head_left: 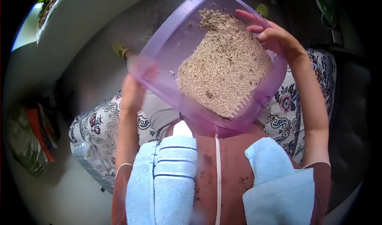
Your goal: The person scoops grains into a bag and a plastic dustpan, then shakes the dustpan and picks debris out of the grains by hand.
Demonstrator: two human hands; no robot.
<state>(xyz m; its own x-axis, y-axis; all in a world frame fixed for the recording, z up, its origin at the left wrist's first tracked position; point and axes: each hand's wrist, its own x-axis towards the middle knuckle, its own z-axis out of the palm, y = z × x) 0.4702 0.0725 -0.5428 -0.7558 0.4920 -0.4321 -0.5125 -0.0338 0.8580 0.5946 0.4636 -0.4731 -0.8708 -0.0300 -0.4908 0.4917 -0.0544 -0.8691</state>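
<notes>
A translucent purple plastic tub (174, 20) is held up in front of my chest, tilted. Inside lies a heap of small beige grains (227, 62), mixed with darker bits that gather mostly towards the far end. My left hand (135, 89) grips the tub at its left corner and is blurred, with some fingers showing faintly through the purple plastic. On the other side, my right hand (280, 38) holds the right edge, thumb bent over the rim and fingers spread along the wall.
Light blue towels (175, 177) hang over my brown top (230, 177). Beneath me is a flower-patterned cover (95, 121). Yellow clogs (120, 50) are on the grey floor (93, 72). Bags and an orange item (38, 129) stand at the left; dark furniture (296, 16) is at the right.
</notes>
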